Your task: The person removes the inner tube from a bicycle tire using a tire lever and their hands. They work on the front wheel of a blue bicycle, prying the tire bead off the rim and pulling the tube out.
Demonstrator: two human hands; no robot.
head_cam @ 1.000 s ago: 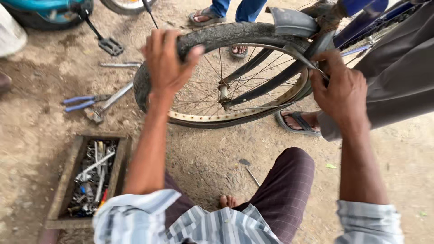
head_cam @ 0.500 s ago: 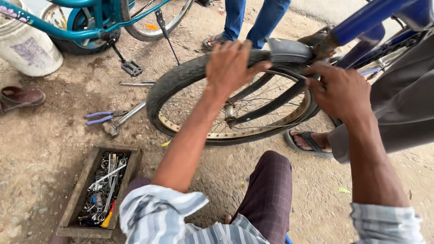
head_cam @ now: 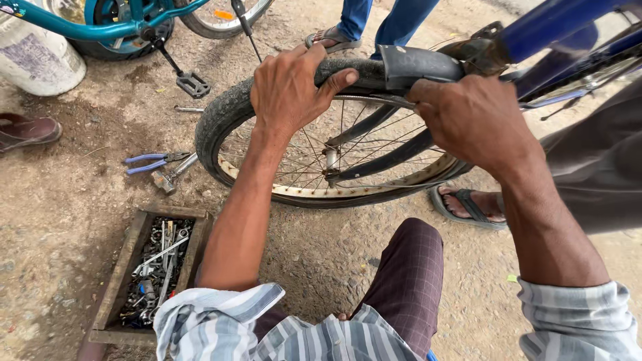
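Note:
A bicycle wheel with a black tyre and a rusty spoked rim stands in front of me on the dirt, mounted in a blue bicycle frame. My left hand grips the top of the tyre, thumb pointing right along the tread. My right hand is closed over the tyre and rim just right of a black mudguard. My knee in chequered trousers is below the wheel.
A wooden tray full of spanners and bolts lies at lower left. Blue-handled pliers and a hammer lie on the ground. A teal bicycle and white bucket stand behind. Other people's sandalled feet are near the wheel.
My view has shifted left and nearer to the wheel. Both hands have stayed gripping the tyre, the left moving slightly along its top.

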